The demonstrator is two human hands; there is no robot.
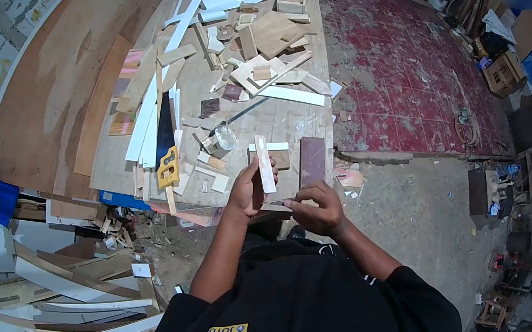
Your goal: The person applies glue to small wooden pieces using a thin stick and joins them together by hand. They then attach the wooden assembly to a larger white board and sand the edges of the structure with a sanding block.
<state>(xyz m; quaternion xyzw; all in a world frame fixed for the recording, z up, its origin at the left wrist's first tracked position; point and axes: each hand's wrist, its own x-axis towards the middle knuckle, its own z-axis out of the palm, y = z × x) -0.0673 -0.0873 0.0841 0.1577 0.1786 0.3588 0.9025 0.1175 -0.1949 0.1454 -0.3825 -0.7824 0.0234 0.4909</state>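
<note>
Upright in my left hand is a short, pale wooden strip, with my fingers closed round its lower part. My right hand is pinched at the table's near edge, beside a thin greyish edge whose kind I cannot make out. Just beyond my right hand lies a flat, reddish-brown rectangular piece, like a sanding board. Behind the strip are a small white piece and a brownish block. A clear jar or cup stands to the left, near small wood offcuts.
A handsaw with a yellow handle lies at the table's left side. White strips, wooden pieces and a small box cover the worktable farther back. Boards are stacked at left; a red tiled floor is at right.
</note>
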